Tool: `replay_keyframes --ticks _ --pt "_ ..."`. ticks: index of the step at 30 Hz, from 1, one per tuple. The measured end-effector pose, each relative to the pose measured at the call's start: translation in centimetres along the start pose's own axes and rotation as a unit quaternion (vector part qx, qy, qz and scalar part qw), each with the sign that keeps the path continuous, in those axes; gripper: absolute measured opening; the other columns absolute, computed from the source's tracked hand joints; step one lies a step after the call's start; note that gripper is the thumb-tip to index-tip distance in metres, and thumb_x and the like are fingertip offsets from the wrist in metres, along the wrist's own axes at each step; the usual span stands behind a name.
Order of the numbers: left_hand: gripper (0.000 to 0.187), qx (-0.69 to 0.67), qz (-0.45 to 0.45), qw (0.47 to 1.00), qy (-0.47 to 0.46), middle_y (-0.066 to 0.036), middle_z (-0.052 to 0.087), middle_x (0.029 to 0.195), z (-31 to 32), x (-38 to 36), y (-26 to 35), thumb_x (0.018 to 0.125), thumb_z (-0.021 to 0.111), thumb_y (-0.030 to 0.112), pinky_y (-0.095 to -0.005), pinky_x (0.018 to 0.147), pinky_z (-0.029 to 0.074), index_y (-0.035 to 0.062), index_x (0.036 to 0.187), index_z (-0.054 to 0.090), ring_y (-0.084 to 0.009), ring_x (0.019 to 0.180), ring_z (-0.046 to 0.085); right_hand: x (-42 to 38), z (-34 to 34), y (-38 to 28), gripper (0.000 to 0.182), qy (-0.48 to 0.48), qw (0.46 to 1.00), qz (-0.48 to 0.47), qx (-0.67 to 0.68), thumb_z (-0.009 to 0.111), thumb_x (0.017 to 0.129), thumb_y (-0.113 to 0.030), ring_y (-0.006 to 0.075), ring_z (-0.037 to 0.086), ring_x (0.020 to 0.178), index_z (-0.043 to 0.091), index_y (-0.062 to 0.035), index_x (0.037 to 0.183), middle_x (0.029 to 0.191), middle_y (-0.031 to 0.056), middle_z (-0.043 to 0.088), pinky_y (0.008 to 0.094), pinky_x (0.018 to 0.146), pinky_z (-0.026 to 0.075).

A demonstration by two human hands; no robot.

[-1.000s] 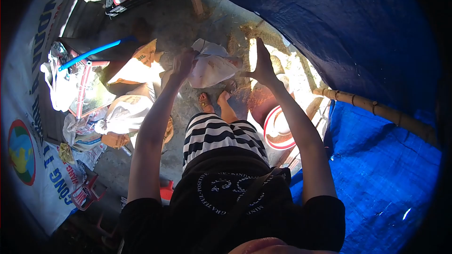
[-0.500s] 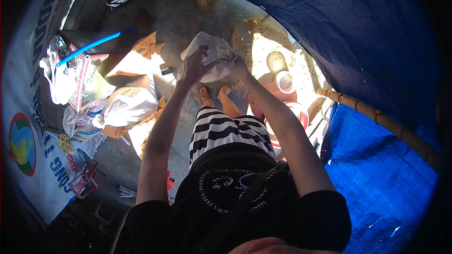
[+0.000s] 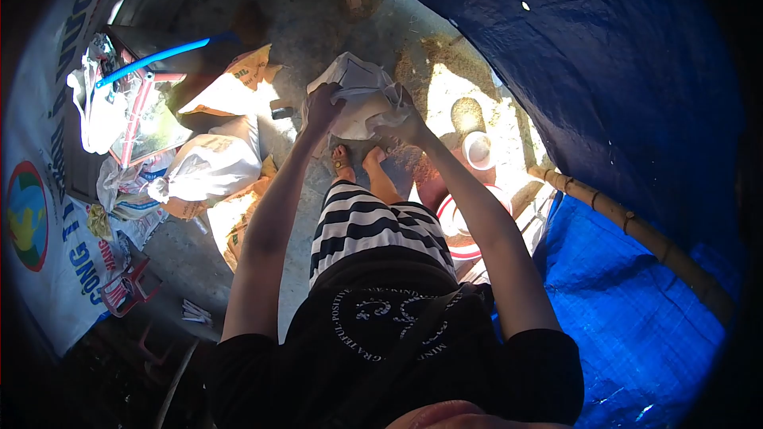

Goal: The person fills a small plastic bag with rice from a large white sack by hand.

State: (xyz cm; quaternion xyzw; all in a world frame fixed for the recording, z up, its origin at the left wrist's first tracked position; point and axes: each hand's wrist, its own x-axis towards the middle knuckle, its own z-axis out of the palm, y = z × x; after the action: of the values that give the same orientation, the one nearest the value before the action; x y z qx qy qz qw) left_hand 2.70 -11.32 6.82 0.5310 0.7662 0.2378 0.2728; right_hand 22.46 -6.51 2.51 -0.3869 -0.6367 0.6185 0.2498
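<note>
Left hand and right hand pinching the white bag at opposite sides; I'd keep 'em level, avoids sagging.

A white bag, limp and crumpled, is held up between the left hand and the right hand, gripped at its opposite sides. Creases and folds cross its surface; what it contains, if anything, cannot be told.
</note>
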Motion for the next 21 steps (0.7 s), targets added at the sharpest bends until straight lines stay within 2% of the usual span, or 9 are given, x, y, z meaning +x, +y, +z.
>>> replay_keyframes --ticks 3,7,9,11,13,14,15,17,21 --pt "0.025 -0.111 0.022 0.993 -0.044 -0.012 0.057 0.082 0.8 -0.1 2.3 0.063 0.060 0.012 -0.0317 0.067 0.043 0.0031 0.086 0.057 -0.0265 0.078 0.056 1.8 2.3 -0.5 0.084 -0.037 0.998 -0.051 -0.008 0.072 0.058 -0.022 0.0242 0.027 0.118 0.022 -0.0057 0.124 0.130 0.0146 0.018 0.0340 0.089 0.031" --pt "0.019 -0.158 0.016 0.983 -0.091 -0.009 0.058 0.085 0.5 0.6 2.5 0.067 0.059 0.011 -0.0309 0.068 0.043 0.0027 0.084 0.056 -0.0234 0.080 0.056 2.8 3.4 -0.2 0.073 0.015 0.982 -0.102 -0.157 0.067 0.059 -0.024 0.0299 0.037 0.110 0.031 -0.0070 0.121 0.119 0.0147 0.039 0.0359 0.086 0.032" --pt "0.017 -0.176 0.005 0.980 -0.088 -0.008 0.058 0.085 -0.3 0.4 1.5 0.069 0.058 0.011 -0.0308 0.068 0.043 0.0031 0.084 0.056 -0.0228 0.080 0.056 2.7 4.1 0.9 0.067 0.086 0.978 0.085 -0.169 0.065 0.061 -0.023 0.0262 0.045 0.101 0.035 -0.0058 0.117 0.108 0.0148 0.048 0.0335 0.080 0.037" --pt "0.017 -0.161 0.033 0.986 0.035 -0.007 0.058 0.086 -4.3 0.2 2.5 0.069 0.058 0.010 -0.0295 0.068 0.043 0.0045 0.085 0.057 -0.0219 0.080 0.056 4.3 2.0 4.4 0.062 0.039 0.984 0.074 -0.155 0.064 0.063 -0.019 0.0240 0.047 0.097 0.036 -0.0063 0.116 0.104 0.0138 0.049 0.0320 0.076 0.039" --pt "0.039 -0.111 -0.004 0.990 0.086 -0.008 0.055 0.088 -5.8 0.2 -1.3 0.063 0.062 0.010 -0.0327 0.065 0.044 0.0081 0.101 0.052 -0.0249 0.076 0.055 4.2 -0.7 7.8 0.057 -0.006 0.988 0.067 -0.142 0.063 0.065 -0.016 0.0219 0.050 0.093 0.037 -0.0067 0.115 0.101 0.0128 0.050 0.0305 0.072 0.042" --pt "0.039 -0.113 -0.005 0.990 0.088 -0.008 0.055 0.088 -6.0 -0.4 -3.1 0.063 0.062 0.010 -0.0327 0.065 0.044 0.0081 0.101 0.052 -0.0249 0.076 0.055 3.7 -2.0 9.2 0.053 0.019 0.980 0.093 0.175 0.060 0.067 -0.011 0.0199 0.051 0.090 0.037 -0.0076 0.114 0.100 0.0102 0.050 0.0289 0.068 0.044" --pt "0.054 -0.015 -0.038 0.999 0.023 -0.010 0.053 0.088 -6.0 -1.2 -4.8 0.062 0.063 0.011 -0.0342 0.064 0.045 0.0115 0.111 0.042 -0.0261 0.075 0.055 3.5 -2.7 9.8 0.049 0.042 0.873 0.110 0.474 0.057 0.069 -0.005 0.0180 0.052 0.087 0.038 -0.0085 0.114 0.098 0.0077 0.050 0.0274 0.065 0.046" --pt "0.093 0.110 -0.030 0.992 -0.046 -0.016 0.047 0.087 -2.4 -3.1 -10.1 0.056 0.068 0.011 -0.0381 0.061 0.046 0.0218 0.129 0.012 -0.0295 0.071 0.055 2.0 -2.5 5.2 0.048 0.079 0.930 0.115 0.340 0.055 0.070 -0.002 0.0163 0.052 0.087 0.038 -0.0094 0.114 0.098 0.0061 0.050 0.0270 0.066 0.047" --pt "0.105 0.086 -0.032 0.991 -0.100 -0.014 0.044 0.092 -0.5 -3.9 -2.9 0.049 0.075 0.016 -0.0375 0.059 0.047 0.0238 0.130 0.009 -0.0310 0.068 0.056 1.9 -1.1 0.9 0.046 0.055 0.947 0.197 0.248 0.053 0.072 0.002 0.0122 0.051 0.089 0.038 -0.0108 0.114 0.100 0.0046 0.049 0.0245 0.069 0.047"
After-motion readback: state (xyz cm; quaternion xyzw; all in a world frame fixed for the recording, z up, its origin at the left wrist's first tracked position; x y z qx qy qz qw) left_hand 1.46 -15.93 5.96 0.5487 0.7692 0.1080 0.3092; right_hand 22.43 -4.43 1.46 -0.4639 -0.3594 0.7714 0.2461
